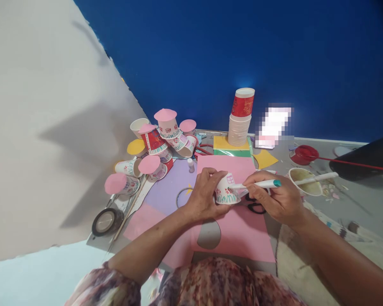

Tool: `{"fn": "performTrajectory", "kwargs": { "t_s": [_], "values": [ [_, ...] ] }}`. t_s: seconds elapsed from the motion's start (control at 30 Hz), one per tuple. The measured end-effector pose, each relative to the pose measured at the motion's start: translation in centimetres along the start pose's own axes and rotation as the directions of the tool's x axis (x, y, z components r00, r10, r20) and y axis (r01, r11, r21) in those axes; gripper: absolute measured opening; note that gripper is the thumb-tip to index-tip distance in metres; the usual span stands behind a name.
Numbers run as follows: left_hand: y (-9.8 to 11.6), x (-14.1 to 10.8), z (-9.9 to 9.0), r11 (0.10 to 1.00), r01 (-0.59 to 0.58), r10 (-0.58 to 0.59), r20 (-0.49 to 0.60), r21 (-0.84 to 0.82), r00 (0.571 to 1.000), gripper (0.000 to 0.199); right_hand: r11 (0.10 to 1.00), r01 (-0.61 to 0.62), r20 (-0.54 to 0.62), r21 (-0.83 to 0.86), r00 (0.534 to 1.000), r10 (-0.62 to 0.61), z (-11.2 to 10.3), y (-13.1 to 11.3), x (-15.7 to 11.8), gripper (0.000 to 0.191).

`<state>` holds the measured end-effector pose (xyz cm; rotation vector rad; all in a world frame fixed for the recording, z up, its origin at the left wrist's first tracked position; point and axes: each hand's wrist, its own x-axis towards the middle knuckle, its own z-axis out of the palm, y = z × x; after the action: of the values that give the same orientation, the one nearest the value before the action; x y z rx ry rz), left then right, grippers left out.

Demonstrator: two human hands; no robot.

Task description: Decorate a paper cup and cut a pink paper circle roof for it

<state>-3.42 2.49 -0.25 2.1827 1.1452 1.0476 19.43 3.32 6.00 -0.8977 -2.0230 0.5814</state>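
My left hand (pixel 206 195) is closed around a white paper cup (pixel 227 193), which stands upside down over pink paper. The cup carries a pink window, small red and green marks, and a green scribbled band along its wide rim. In my right hand (pixel 276 197) is a white felt-tip pen (pixel 264 184) with a green end, pinched between thumb and fingers. Its tip meets the cup's side, or is very close to it. Pink paper sheets (pixel 242 238) lie beneath both hands, one with a round hole cut out. Black-handled scissors (pixel 255 206) are partly hidden behind my right hand.
Decorated cups with pink paper roofs (pixel 165 115) cluster at the left. A tall cup stack (pixel 239 129) stands at the back. Rolled tape (pixel 106 222) sits front left. At right are a red pot (pixel 304 155) and a bowl (pixel 306 189) with a white stick across it.
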Motion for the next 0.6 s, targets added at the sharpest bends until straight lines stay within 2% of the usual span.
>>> {"fn": "performTrajectory", "kwargs": {
  "t_s": [0.13, 0.47, 0.6],
  "values": [
    [-0.13, 0.06, -0.06, 1.000, 0.011, -0.011, 0.002, -0.013, 1.000, 0.077, 1.000, -0.008, -0.068, -0.013, 0.998, 0.007, -0.47, 0.14, -0.05, 0.013],
    [-0.01, 0.07, -0.03, 1.000, 0.021, -0.021, 0.006, -0.021, 1.000, 0.078, 1.000, -0.018, -0.023, 0.003, 1.000, 0.018, -0.11, 0.07, 0.14, 0.014],
    [0.06, 0.07, 0.02, 1.000, 0.016, -0.016, -0.016, -0.013, 1.000, 0.076, 1.000, -0.011, -0.042, -0.002, 0.999, 0.010, -0.22, -0.03, 0.15, 0.014]
  ]
}}
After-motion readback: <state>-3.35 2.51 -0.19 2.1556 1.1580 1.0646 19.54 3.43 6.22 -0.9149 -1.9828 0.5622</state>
